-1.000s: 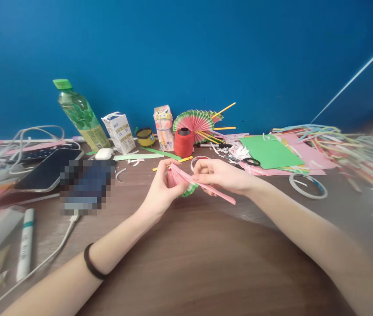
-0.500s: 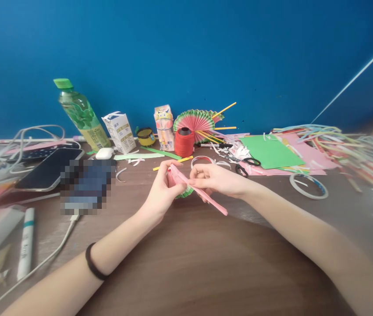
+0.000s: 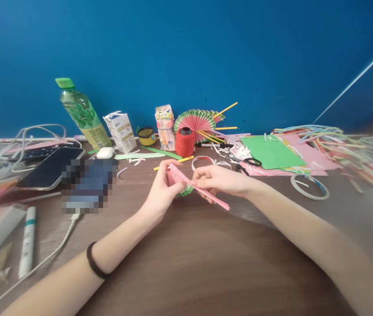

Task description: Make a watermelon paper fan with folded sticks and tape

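Observation:
Between my hands, above the middle of the table, is a pleated paper fan (image 3: 175, 174) in pink with a green edge. My left hand (image 3: 161, 188) is closed on its left part, thumb in front. The fingers of my right hand (image 3: 210, 179) pinch the pink paper near its middle, and a narrow folded end sticks out to the lower right. The green pleats show below my left thumb; the rest is hidden by my fingers. Just behind my hands stand a red thread spool (image 3: 185, 142) and a finished-looking pink-and-green pleated fan (image 3: 194, 120) with yellow sticks.
A green bottle (image 3: 86, 116), a white carton (image 3: 120, 132) and a decorated box (image 3: 165, 128) line the blue wall. Phones (image 3: 52, 168), cables and a marker (image 3: 27, 243) lie left. Green paper (image 3: 271, 151), scissors (image 3: 252, 162), tape (image 3: 309, 188) and paper strips (image 3: 364, 153) lie right.
The free lower-right end of the pink folded paper has tipped slightly upward. Both hands keep their hold, and the view has shifted a little.

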`<act>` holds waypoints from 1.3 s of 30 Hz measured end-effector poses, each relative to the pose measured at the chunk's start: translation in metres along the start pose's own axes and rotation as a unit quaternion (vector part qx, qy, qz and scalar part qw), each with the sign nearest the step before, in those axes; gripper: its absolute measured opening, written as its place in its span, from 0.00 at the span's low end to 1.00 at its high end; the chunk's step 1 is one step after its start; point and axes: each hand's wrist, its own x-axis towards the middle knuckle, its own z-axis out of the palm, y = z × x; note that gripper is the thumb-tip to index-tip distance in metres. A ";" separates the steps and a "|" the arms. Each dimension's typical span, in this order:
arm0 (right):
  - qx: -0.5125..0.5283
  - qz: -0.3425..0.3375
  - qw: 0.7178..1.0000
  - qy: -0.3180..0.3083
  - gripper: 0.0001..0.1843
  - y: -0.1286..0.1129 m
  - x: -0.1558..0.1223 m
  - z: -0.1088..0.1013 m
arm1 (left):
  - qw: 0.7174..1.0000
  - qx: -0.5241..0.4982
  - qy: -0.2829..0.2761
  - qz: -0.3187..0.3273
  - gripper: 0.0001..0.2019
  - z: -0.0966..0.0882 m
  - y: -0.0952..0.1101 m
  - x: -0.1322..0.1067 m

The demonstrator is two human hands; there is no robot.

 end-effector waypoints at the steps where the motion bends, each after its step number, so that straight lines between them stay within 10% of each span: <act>1: -0.011 0.003 1.000 -0.002 0.16 0.000 0.000 -0.001 | 1.000 0.002 0.003 0.001 0.19 0.000 0.000 0.000; 39: 0.015 0.006 1.000 -0.003 0.14 0.000 0.001 -0.001 | 0.999 -0.002 -0.037 -0.002 0.23 -0.005 -0.008 0.004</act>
